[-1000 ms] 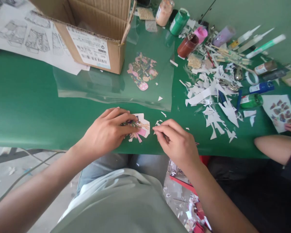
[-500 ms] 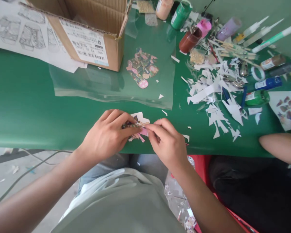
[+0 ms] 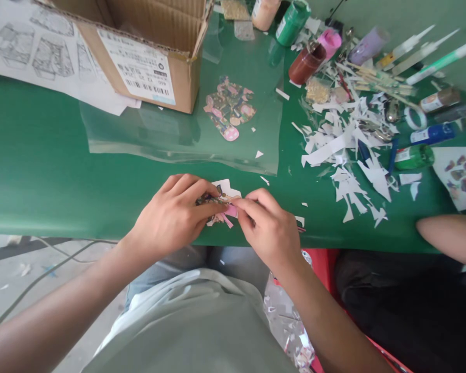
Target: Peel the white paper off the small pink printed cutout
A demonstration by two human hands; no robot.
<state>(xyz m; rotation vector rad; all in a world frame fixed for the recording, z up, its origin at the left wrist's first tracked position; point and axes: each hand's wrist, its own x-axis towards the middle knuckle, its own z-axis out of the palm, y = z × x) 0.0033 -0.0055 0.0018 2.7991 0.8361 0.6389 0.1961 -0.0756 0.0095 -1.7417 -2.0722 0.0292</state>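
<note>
Both your grips meet on the cutout, right at the near edge of the counter. Your left hand has its fingers curled over the cutout's left half, pinning it down. Your right hand comes in from the other side, thumb and forefinger pinched narrow on the pink bit at the cutout's right end. So the cutout sits between the two grips, long axis roughly left to right, with neither hand clearly nearer.

Just right of your right grip there's a small scrap. Further out, beyond both grips, lies a clear sheet with a sticker cluster on it. Far left of that is a box; far right, a scrap pile and bottles. Another person's arm rests well off to your right.
</note>
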